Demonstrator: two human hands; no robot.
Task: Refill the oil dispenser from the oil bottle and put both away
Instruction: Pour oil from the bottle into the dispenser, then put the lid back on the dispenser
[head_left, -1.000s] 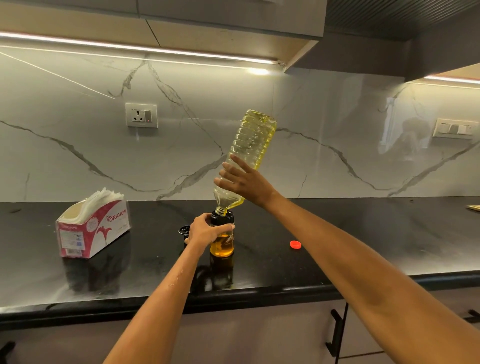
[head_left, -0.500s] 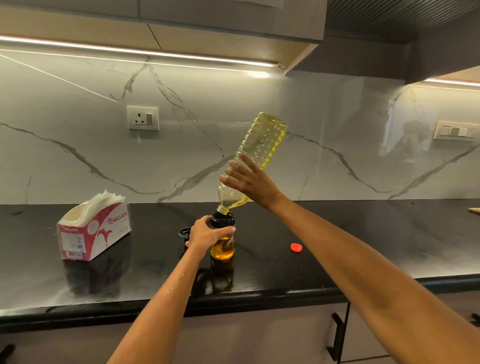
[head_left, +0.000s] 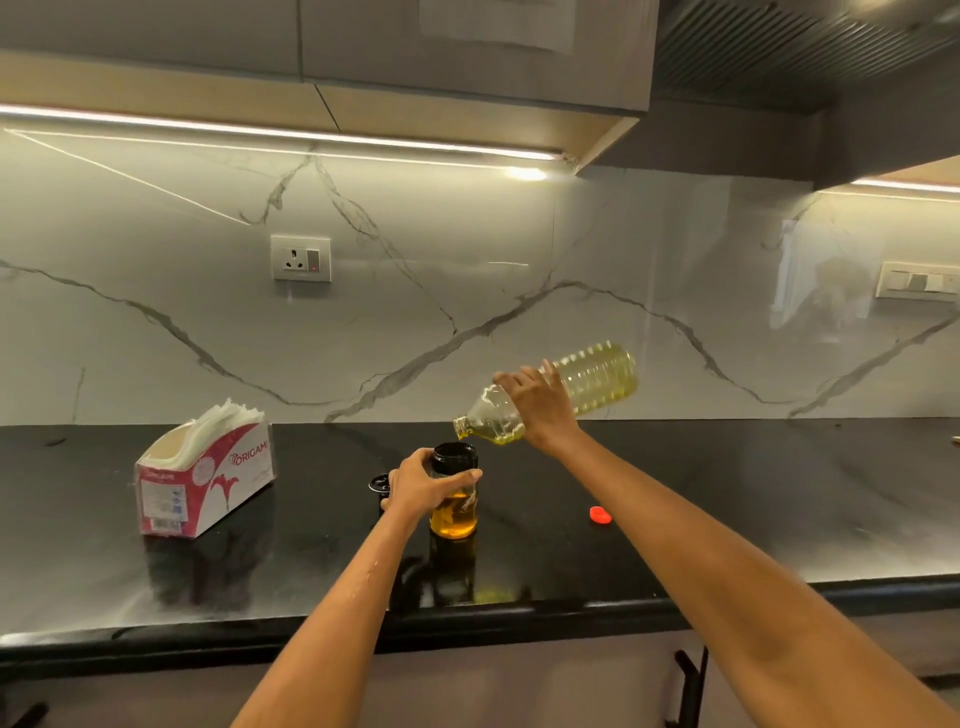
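A clear plastic oil bottle (head_left: 592, 382) with yellow oil lies almost level in the air, its mouth just above the dispenser's rim. My right hand (head_left: 540, 410) grips it round the shoulder. The glass oil dispenser (head_left: 454, 512) stands on the black counter (head_left: 727, 499), about half full of amber oil, with a black open collar on top. My left hand (head_left: 423, 486) grips the dispenser round its upper part. The dispenser's black lid (head_left: 378, 485) lies just left of my left hand, partly hidden. The bottle's red cap (head_left: 600, 514) lies on the counter to the right.
A red and white tissue box (head_left: 205, 480) stands on the counter at the left. A wall socket (head_left: 301, 258) sits on the marble backsplash, a switch plate (head_left: 917, 280) at the far right. Wall cabinets hang overhead; drawer handles show below the counter's front edge.
My right hand has swung the bottle down from steeply tipped to nearly level, lifting its mouth off the dispenser's collar. My left hand stays on the dispenser.
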